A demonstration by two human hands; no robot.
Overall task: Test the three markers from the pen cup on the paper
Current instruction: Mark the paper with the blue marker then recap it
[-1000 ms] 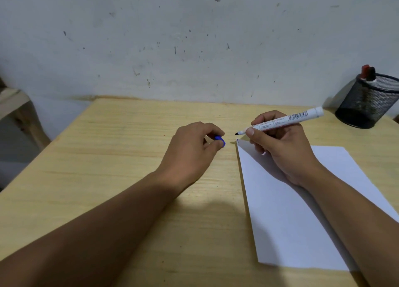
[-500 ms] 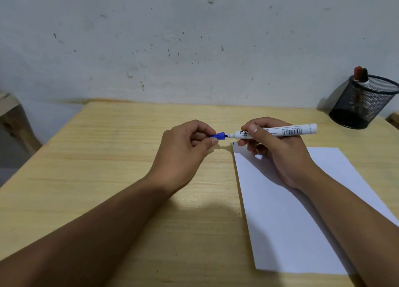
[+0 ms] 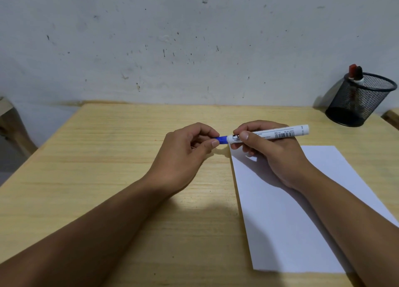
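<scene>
My right hand [image 3: 272, 155] grips a white marker [image 3: 278, 134] held level above the paper's far left corner. Its blue cap [image 3: 222, 139] is seated on the marker's left end, pinched between thumb and fingers of my left hand [image 3: 185, 155]. The white paper [image 3: 302, 222] lies on the table under my right forearm and looks blank where it shows. A black mesh pen cup [image 3: 358, 101] stands at the far right by the wall, with a red-capped marker [image 3: 352, 70] and a black-capped marker [image 3: 358, 72] sticking out of it.
The wooden table [image 3: 97, 178] runs back to a stained white wall. A piece of wooden furniture [image 3: 10, 122] stands off the table's left edge, and another wooden edge [image 3: 391, 116] shows at the far right behind the cup.
A second ago the cap was off in my left hand and the marker's tip was bare. My hands have come together and the cap has gone onto the tip.
</scene>
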